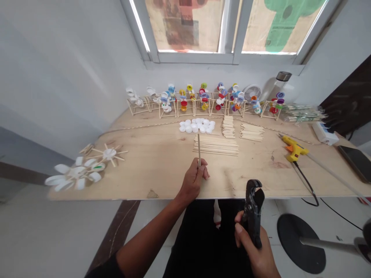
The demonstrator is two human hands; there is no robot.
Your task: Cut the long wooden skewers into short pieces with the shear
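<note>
My left hand (194, 177) is closed around a thin wooden stick (199, 144) that points up and away from me, just above the table's front edge. Black-handled cutting pliers with a curved jaw, like a pipe cutter (252, 210), are gripped in my right hand (255, 247), in front of the table edge. The cutter's jaws stand apart with nothing between them. Beyond my left hand lies a row of long wooden sticks (217, 146). Two bundles of shorter sticks (228, 127) (251, 132) and a cluster of white bottle caps (197, 126) lie behind it.
Several stick frames with coloured cap wheels (203, 100) line the wall. At left are a white cap wheel (79, 172) and a stick spoke piece (109, 154). A yellow glue gun (294, 148), phone (355, 162), power strip (324, 133), small fan (252, 93) and bottle (279, 85) are at right.
</note>
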